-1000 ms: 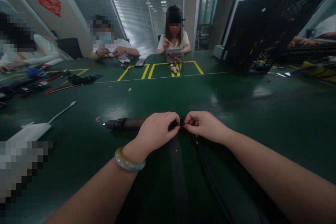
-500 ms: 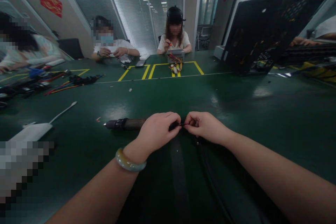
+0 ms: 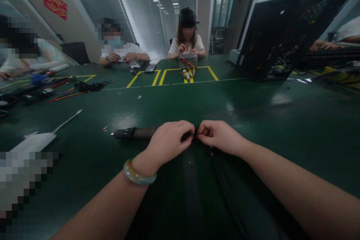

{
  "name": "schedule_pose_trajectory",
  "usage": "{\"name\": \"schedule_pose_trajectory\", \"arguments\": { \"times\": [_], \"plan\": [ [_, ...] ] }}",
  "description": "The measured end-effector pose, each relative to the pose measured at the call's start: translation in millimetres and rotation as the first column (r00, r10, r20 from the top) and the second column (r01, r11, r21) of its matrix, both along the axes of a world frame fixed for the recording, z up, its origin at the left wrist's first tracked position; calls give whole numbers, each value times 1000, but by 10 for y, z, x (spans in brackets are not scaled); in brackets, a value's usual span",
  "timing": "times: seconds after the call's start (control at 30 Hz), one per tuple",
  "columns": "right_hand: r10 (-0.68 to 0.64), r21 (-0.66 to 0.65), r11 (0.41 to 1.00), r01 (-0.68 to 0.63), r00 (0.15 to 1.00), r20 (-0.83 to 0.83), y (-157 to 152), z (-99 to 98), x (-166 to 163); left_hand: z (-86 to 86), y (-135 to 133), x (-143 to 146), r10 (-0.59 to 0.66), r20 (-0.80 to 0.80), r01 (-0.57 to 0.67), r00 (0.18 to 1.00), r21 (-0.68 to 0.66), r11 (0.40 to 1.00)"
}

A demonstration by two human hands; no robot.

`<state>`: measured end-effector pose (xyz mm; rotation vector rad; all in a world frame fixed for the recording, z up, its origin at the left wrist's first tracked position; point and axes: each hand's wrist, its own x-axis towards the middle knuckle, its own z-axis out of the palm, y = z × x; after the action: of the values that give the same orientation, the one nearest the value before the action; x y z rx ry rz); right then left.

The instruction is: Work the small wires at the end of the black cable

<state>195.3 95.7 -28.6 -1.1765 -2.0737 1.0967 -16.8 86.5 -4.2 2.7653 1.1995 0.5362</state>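
Observation:
My left hand [image 3: 171, 138], with a jade-like bangle [image 3: 139, 173] on its wrist, is closed, thumb and fingers pinching a small dark piece. Behind it a dark cylindrical tool [image 3: 139, 134], perhaps an electric screwdriver, points left; it has a brown body, a black collar and a metal tip. The hand hides its rear end, so I cannot tell whether it is gripped or lying there. Close by, my right hand [image 3: 218, 134] pinches a thin dark end at its fingertips. Under that hand, a black cable [image 3: 225, 191] with a shiny end runs toward me.
A pale device with a short white cable [image 3: 67, 120] lies at left. Beyond it are bundled wires [image 3: 87, 85]. A black computer case [image 3: 270, 41] stands at back right. Co-workers sit across the green table [image 3: 168, 105], one with a power supply [image 3: 189, 61].
My hands stay almost in place, with only slight finger movement at the small dark pieces. Across the table, one co-worker's hands have shifted above the power supply.

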Motion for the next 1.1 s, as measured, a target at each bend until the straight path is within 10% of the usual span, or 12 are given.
{"name": "schedule_pose_trajectory", "arguments": {
  "times": [1.1],
  "plan": [
    [2, 7, 1000, -2, 1000, 12, -10, 22, -5, -7, 3, -13, -13, 15, 12, 1000, 35, 999]
  ]
}}
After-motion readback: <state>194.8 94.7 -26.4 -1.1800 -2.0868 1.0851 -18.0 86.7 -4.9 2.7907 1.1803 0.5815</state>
